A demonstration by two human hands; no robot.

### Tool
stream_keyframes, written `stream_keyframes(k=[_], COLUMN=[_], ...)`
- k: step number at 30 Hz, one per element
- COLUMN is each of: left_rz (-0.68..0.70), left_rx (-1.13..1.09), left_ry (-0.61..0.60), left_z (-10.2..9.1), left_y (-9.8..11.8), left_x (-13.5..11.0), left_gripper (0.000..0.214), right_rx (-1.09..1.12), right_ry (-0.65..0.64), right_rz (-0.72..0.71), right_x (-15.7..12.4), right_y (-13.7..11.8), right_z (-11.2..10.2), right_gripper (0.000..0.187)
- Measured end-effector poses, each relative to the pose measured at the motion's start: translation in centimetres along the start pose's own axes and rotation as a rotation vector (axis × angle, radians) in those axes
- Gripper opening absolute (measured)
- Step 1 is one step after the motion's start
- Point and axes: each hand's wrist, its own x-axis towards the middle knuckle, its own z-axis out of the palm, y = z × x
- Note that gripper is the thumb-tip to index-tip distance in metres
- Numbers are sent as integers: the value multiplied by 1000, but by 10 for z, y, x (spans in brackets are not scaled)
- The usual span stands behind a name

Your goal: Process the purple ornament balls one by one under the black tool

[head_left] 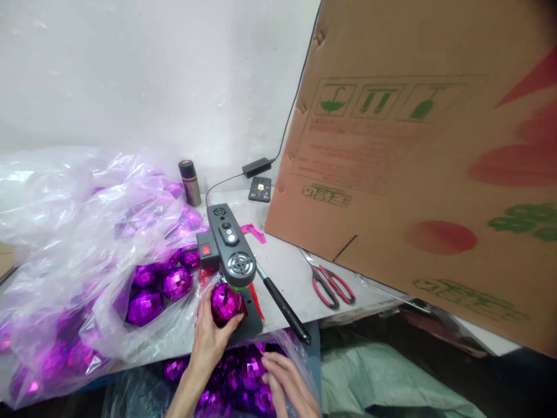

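Note:
My left hand (211,331) is closed around a shiny purple faceted bauble (225,302). It holds the bauble at the table's front edge, just under the round end of a dark grey desktop device (230,244) with a red switch. A green glow shows on the underside of that end. Lower down, my right hand (287,383) has its thumb and fingers drawn together above more purple baubles (252,371) in a plastic-lined container. Whatever is between those fingertips, if anything, is too small to make out.
A clear plastic bag (73,232) of purple baubles spreads over the left side. A screwdriver-like tool with a black handle (287,310) and red-handled scissors (333,284) lie right of the device. A spray can (190,183) stands behind. A large cardboard box (391,162) blocks the right.

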Motion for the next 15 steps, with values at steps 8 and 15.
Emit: stream_keyframes(k=[8, 15], left_rz=[-125, -71], left_rx=[-108, -23], left_ry=[-88, -87], left_z=[-23, -25], left_y=[-3, 2], left_x=[11, 15], left_gripper=[99, 99], right_rx=[-33, 27], right_ry=[72, 120], right_rz=[35, 106], right_x=[0, -8], right_y=[-13, -17], right_z=[5, 11], right_gripper=[27, 34])
